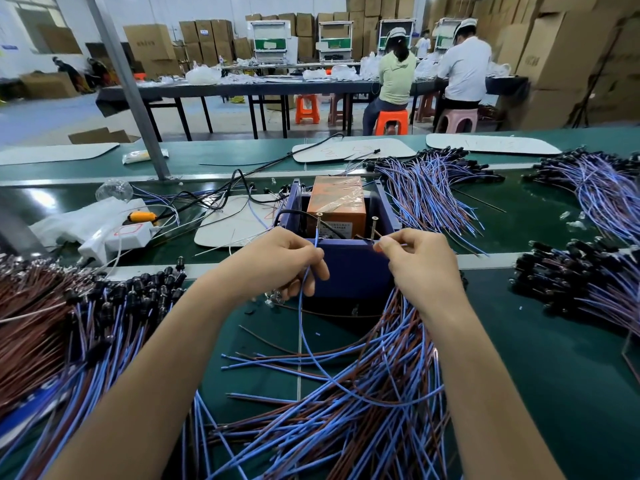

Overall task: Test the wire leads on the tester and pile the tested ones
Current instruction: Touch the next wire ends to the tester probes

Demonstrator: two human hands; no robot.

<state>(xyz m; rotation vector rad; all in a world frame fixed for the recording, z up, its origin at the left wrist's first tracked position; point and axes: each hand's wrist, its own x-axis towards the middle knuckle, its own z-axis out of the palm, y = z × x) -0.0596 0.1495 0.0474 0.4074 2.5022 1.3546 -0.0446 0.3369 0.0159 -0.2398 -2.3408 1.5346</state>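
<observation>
left hand [277, 261]: fingers curled, thumb and forefinger pinching the blue wire [300, 317] just below its tip. Tip sits at the tester's near edge, close to the left screw. Held short, likely to steer the bare end.
right hand [420, 268]: closed in a pinch on a thin wire end that points left at the right screw. Its colour is too small to tell.
held lead: blue wire drops from the left hand and loops low to the right. Looks like one lead with an end in each hand, so both ends reach the contacts together.
left pile [104, 317]: brown and blue leads with black caps, lying at the left edge. Tested or not: cannot tell.
power strip [117, 237]: white, behind the left pile, black cables running toward the tester.
tester [349, 275]: blue box between the hands, open on top, orange block [337, 202] inside.
left screw [318, 223] and right screw [374, 226]: upright at the near rim, apart, probably the two test contacts.
near pile [363, 410]: loose leads under the right forearm, within easy reach, likely the feed stock.
far pile [426, 192]: leads fanned out behind the tester on the right.
right pile [568, 275]: black-capped leads, well apart from the hands.
step: a judgement only: touching the ends to the screws. Contact itself not clear.
next: needs both tips on metal, then the lead goes to a pile.
</observation>
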